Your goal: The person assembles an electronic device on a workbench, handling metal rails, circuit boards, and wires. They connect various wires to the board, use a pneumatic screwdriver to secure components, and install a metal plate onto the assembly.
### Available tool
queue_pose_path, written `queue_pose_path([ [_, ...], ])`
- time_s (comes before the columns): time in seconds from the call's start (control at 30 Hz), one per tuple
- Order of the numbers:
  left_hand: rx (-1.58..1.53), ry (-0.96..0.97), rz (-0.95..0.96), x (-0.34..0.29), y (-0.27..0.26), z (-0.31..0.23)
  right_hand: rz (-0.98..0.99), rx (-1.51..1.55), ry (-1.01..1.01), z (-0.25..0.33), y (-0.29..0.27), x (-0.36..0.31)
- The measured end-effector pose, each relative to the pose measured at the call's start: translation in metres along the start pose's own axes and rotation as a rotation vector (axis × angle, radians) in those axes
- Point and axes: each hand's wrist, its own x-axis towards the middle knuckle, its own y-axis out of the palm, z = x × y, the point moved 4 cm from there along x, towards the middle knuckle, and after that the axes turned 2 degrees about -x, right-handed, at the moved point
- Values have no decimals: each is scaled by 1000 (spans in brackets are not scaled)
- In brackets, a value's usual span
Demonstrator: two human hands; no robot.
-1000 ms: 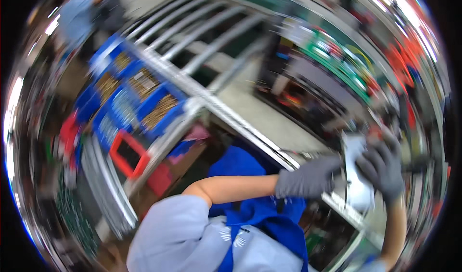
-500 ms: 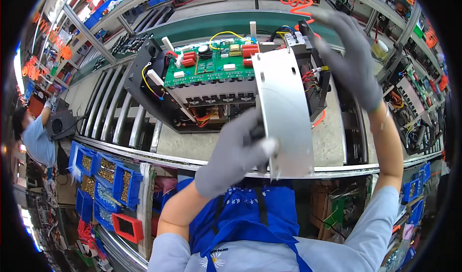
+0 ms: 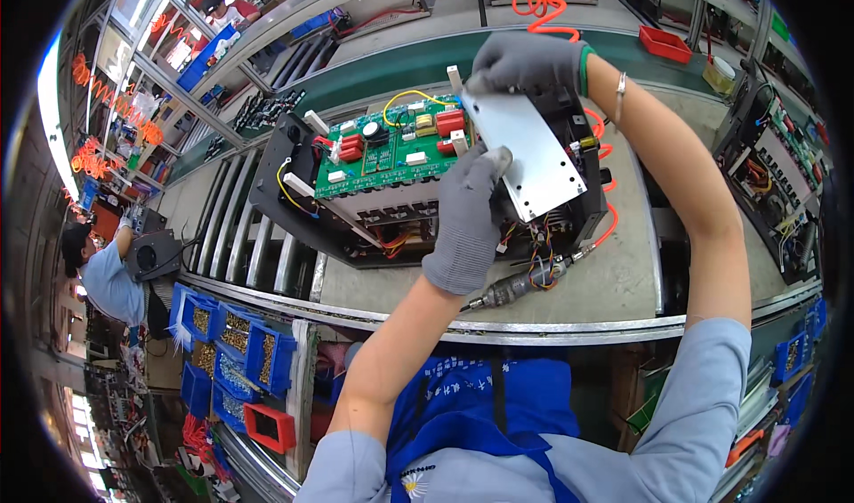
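Observation:
A flat silver metal plate with small holes lies tilted over the right end of an opened black equipment chassis. My left hand, in a grey glove, grips the plate's left edge, thumb on top. At the plate's far end my gloved right hand is closed around its corner; its fingertips are partly hidden. Left of the plate, a green circuit board with red components and white posts sits in the chassis. Wires show below the plate's near edge. A pneumatic screwdriver lies in front of the chassis.
Rollers run to the left. Blue bins of small fasteners and a red bin hang below the bench edge. An orange coiled hose hangs above. Another open chassis stands right; a co-worker is far left.
The plate has moved away from me and lowered onto the chassis's right end. My right hand has come to its far corner. The screwdriver now shows in front, and my view has shifted.

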Motion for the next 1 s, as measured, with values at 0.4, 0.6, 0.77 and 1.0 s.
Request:
queue_pose_path([
  [0.4, 152, -38, -34, -11, -30, 29, -393, -557, 114, -24, -9, 17],
  [0.6, 249, 114, -196, -23, -26, 28, -262, -513, 319, -27, -10, 17],
  [0.77, 234, 182, -223, -30, -27, 30, -193, -169, 271, -28, -6, 10],
  [1.0, 196, 229, -194, -14, -26, 31, -505, -540, 324, -38, -17, 16],
])
